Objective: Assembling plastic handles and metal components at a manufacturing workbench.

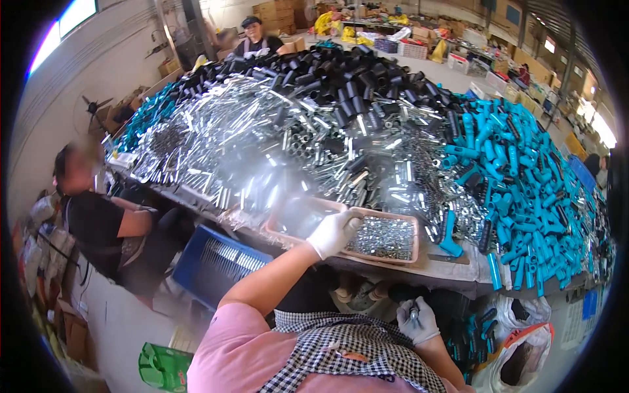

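Note:
My left hand [334,232], in a white glove, reaches over the table edge where two pinkish trays meet. Its fingers are curled together above the rims; what they hold, if anything, is hidden. Beside it on the right, one tray [415,243] contains many small shiny metal parts. The other tray [270,226] lies to the left under a hazy, clear plastic bag. Low in front of my body, my right hand [419,321], also white-gloved, is closed round a small metal piece [414,314] with a silvery shaft.
Silvery metal tubes [223,131] cover the table, with black sleeves [354,85] behind and teal handles [517,164] heaped right. A blue crate [196,255] stands below left. An open white sack [524,354] is at lower right. One co-worker [98,223] sits left; another [259,42] is across the table.

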The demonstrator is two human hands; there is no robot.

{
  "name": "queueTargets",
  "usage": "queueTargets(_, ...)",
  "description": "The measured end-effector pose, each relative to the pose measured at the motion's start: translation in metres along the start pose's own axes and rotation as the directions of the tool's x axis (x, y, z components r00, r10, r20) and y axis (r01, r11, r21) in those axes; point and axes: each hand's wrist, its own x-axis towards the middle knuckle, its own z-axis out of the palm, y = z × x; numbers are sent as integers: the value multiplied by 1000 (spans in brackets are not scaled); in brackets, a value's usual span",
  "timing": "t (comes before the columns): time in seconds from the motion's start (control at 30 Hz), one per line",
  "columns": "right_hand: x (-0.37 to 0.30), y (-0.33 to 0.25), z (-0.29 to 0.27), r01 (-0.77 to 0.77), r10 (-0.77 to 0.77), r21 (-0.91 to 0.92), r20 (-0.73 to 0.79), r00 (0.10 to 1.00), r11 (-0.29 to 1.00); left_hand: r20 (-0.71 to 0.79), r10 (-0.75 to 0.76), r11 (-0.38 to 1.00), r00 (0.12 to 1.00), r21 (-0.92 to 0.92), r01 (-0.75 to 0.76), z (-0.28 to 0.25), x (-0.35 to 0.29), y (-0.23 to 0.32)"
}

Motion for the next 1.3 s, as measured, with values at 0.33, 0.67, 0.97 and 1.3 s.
queueTargets(0.33, -14, 6, 17, -11, -10, -217, -96, 995, 976, 66, -116, 916, 991, -379, 132, 8, -69, -19)
queueTargets(0.67, -86, -22, 73, 545, -298, -790, 468, 832, 280, -115, -58, 990, 992, -135, 42, -15, -71, -32)
queueTargets(0.97, -73, -164, 49, 806, -898, -590, 378, 225, -46, -474, -98, 994, 875, -84, 66, -85, -55, -61)
queueTargets(1.3, -79, -50, 122, 669, -727, -742, 479, 491, -37, -299, 48, 994, 953, -78, -74, -82, -70, -66)
